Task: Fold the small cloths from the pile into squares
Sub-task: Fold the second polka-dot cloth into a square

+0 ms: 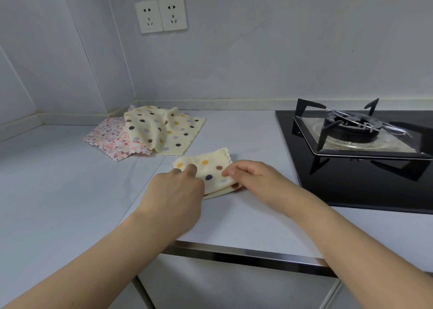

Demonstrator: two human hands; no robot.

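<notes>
Holding the folded cloth [212,171] with both hands, near the front of the worktop [58,191], just left of the stove [356,144]. It's cream with coloured dots, layers stacked, zigzag edge showing at the far right corner.

Your left hand [174,191] sits on the cloth's near-left part, fingers curled down onto the fabric; looks like a pinch at the top layer, but the fingertips are partly hidden so I can't tell for sure. Your right hand [251,176] is at the cloth's right edge, fingers [230,171] curled over it and thumb low by the near corner, gripping that side.

Pile [145,133] is back in the left corner of the worktop, well apart from the folded one: a cream dotted cloth [161,130] rumpled on top, a pink speckled cloth [114,140] flat beneath it and sticking out to the left.

Stove has a black glass top with one burner and pan support. Two wall sockets [160,14] above the pile, on the back wall.
</notes>
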